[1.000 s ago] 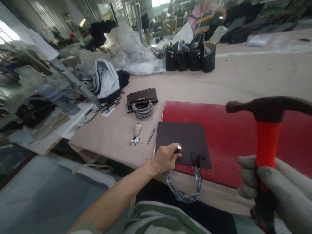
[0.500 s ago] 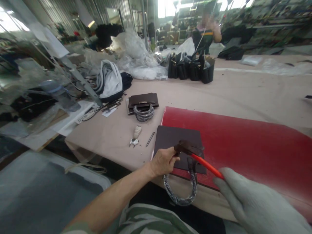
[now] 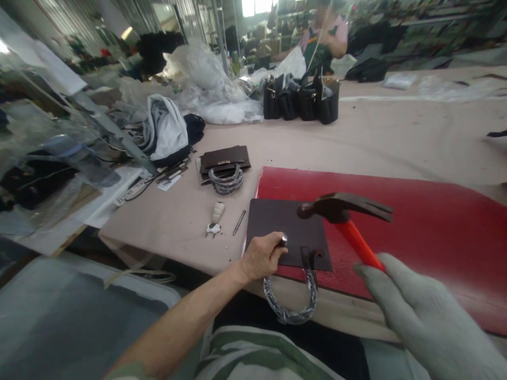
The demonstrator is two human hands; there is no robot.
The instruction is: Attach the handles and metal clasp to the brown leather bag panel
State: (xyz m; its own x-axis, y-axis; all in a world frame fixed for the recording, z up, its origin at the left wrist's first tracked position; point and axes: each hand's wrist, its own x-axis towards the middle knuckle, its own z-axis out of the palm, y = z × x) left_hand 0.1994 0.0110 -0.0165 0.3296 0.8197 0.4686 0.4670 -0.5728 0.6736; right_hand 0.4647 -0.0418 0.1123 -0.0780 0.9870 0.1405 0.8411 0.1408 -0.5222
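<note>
My left hand (image 3: 261, 255) is closed round a short metal punch (image 3: 284, 239), its shiny end showing above the fingers. It rests over a dark brown leather panel (image 3: 273, 216). A bag handle (image 3: 291, 315) wrapped in clear plastic loops off the panel's near edge, one end fixed by a leather tab; the other end is hidden by my left hand. My right hand (image 3: 420, 301), in a pale grey glove, grips the orange shaft of a claw hammer (image 3: 360, 240). The hammer head is raised above the panel, apart from the punch.
The panel lies on a red board (image 3: 396, 237) on the table. To the left are pliers (image 3: 216, 219) with wrapped handles, a metal rod (image 3: 240, 222) and brown bag panels (image 3: 225, 161) with wrapped handles. Several black bags (image 3: 301, 100) stand behind. A person (image 3: 325, 39) is at the far side.
The hammer has lifted off the punch and swung up and to the right, uncovering the punch's top. My left hand stays at the same place on the panel. The view has shifted slightly.
</note>
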